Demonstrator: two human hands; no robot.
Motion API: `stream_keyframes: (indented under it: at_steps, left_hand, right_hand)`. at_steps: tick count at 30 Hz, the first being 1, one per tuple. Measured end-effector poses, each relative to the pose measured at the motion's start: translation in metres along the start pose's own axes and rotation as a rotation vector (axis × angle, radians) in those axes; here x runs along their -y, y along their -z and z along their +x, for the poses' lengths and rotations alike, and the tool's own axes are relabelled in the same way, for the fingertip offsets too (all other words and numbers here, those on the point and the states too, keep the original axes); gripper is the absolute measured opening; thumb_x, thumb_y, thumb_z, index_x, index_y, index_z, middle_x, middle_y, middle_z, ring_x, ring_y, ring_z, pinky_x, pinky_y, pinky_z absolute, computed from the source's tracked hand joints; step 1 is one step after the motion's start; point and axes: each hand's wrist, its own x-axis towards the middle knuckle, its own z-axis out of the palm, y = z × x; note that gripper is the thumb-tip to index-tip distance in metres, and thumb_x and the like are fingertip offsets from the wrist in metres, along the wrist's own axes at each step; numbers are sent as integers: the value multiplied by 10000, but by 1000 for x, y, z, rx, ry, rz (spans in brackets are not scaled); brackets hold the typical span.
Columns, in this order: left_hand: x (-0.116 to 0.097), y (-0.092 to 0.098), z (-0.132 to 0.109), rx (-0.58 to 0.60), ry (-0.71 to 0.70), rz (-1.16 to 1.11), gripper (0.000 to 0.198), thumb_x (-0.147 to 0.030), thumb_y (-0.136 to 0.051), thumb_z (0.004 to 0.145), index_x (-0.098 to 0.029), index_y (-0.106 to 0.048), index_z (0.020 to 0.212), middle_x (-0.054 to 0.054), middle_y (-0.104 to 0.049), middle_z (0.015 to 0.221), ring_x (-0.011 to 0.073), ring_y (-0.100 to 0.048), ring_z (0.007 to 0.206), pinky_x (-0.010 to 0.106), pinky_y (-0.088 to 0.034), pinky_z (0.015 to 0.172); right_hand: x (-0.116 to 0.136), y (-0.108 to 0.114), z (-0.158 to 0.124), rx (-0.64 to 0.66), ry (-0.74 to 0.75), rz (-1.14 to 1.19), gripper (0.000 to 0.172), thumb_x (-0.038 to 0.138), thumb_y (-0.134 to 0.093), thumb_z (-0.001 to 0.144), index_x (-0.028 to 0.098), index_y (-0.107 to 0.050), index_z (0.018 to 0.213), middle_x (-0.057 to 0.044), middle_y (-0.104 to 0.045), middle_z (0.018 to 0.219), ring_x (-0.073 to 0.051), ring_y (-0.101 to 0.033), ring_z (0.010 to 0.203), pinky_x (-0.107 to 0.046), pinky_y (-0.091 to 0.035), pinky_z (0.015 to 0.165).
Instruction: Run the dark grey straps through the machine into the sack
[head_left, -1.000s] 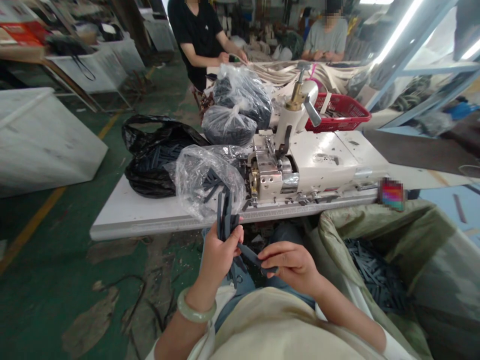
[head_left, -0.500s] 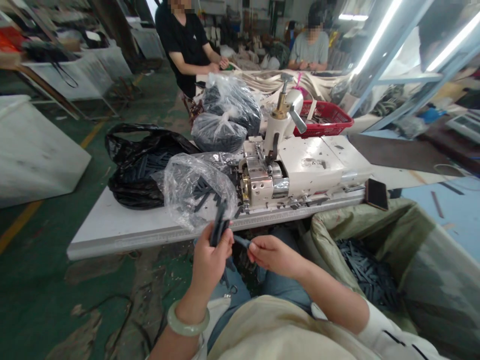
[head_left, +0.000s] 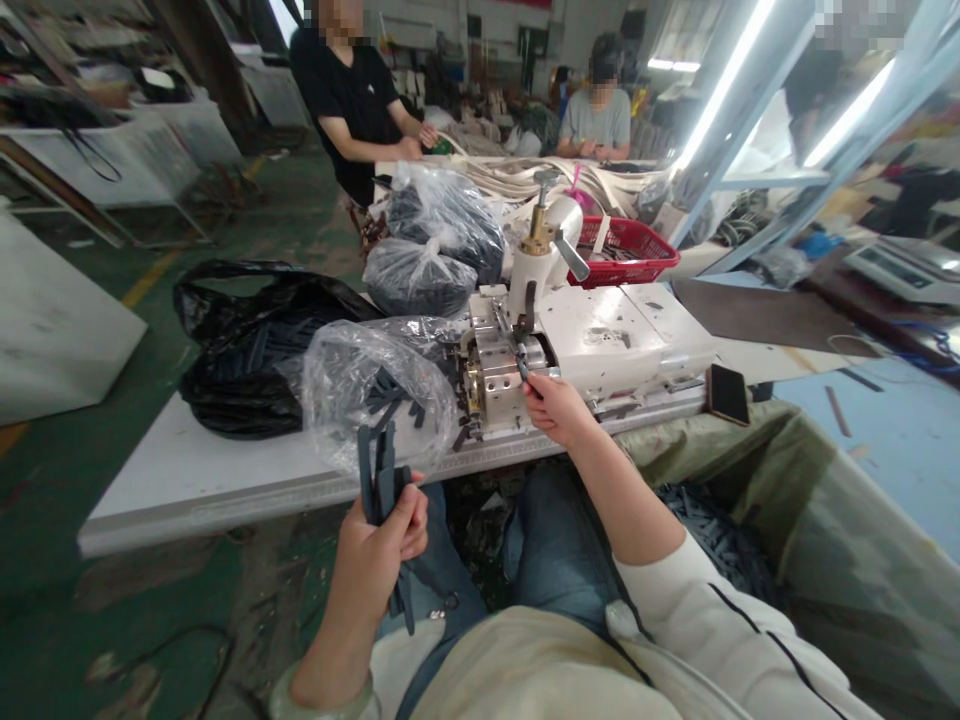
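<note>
The left hand (head_left: 381,545) gripped dark strips (head_left: 383,480); the right hand (head_left: 556,408) pinched a single strip (head_left: 523,365) at the machine (head_left: 600,330).

My flat, narrow strips (head_left: 385,480): dark slate-blue. Bulky metal machine (head_left: 622,320): off-white, silver and brass parts. Crumpled plastic carrier bag (head_left: 225,408): black. Rectangular plastic basket (head_left: 637,264): red. My fabric sleeve (head_left: 690,600): white, thin black stripes. My denim trousers (head_left: 551,530): blue.

A bundle of flat, dark blue-grey strips (head_left: 385,480) is standing nearly upright in the left grip (head_left: 377,550), ends jutting out above and below. A single strip (head_left: 523,364) is extending from the right grip (head_left: 553,408) toward the pale machine's (head_left: 585,318) metal rollers.
</note>
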Motion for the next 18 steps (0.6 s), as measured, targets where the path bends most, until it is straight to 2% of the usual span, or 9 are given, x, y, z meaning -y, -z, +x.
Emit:
stream_keyframes:
  at_steps: [6, 8, 10, 12, 14, 16, 17, 18]
  left_hand:
    - [0, -1, 0, 14, 43, -46, 318, -359, -747, 757, -175, -578, 953, -54, -486, 578, 25, -318, 409, 136, -245, 374]
    - [0, -3, -1, 47, 69, -67, 306, -355, -736, 770, -180, -572, 960, -57, -483, 582, 19, -303, 406, 133, -237, 377]
    - [1, -6, -2, 106, 111, -94, 312, -361, -736, 770, -181, -569, 963, -59, -477, 585, 15, -290, 406, 130, -229, 377]
    - [1, -8, -2, 179, 166, -126, 333, -378, -744, 759, -180, -569, 962, -58, -473, 586, 13, -276, 407, 128, -222, 374]
    - [1, -9, -3, 245, 221, -157, 353, -397, -749, 748, -180, -568, 960, -59, -466, 582, 11, -261, 407, 125, -215, 370]
    - [0, -11, -3, 299, 271, -183, 350, -402, -742, 754, -183, -567, 964, -59, -461, 582, 10, -251, 410, 120, -212, 371]
    - [1, -12, -3, 322, 295, -192, 341, -398, -736, 762, -185, -566, 966, -60, -457, 582, 10, -247, 412, 118, -209, 374]
    - [1, -14, -3, 349, 320, -195, 331, -391, -732, 767, -186, -566, 966, -60, -453, 582, 9, -243, 412, 116, -205, 375]
  right_hand:
    - [3, 0, 2, -67, 51, 62, 270, 382, -459, 883, 205, -422, 682, 129, -254, 371, -32, -148, 297, -158, -80, 310]
    - [1, 6, -3, -124, 125, 77, 286, 420, -467, 874, 213, -412, 684, 128, -252, 377, -38, -141, 301, -167, -84, 307]
    - [-6, 21, -16, -240, 251, 49, 311, 472, -502, 847, 218, -421, 687, 124, -256, 388, -46, -146, 306, -181, -97, 307]
    - [-16, 50, -40, -432, 394, -57, 341, 530, -523, 822, 216, -455, 706, 112, -278, 412, -56, -189, 317, -194, -149, 319]
    - [-30, 93, -72, -697, 481, -295, 383, 575, -493, 825, 199, -519, 757, 74, -354, 451, -91, -318, 355, -224, -269, 362]
    - [-42, 140, -108, -1042, 481, -740, 478, 585, -446, 840, 133, -601, 848, -59, -543, 576, -207, -543, 536, -335, -439, 508]
    - [-46, 160, -124, -1196, 453, -975, 548, 581, -470, 823, 68, -618, 947, -164, -618, 725, -298, -610, 703, -423, -479, 624]
    - [-49, 174, -138, -1327, 458, -1152, 660, 582, -502, 799, -7, -588, 1084, -270, -629, 921, -383, -610, 889, -503, -473, 746]
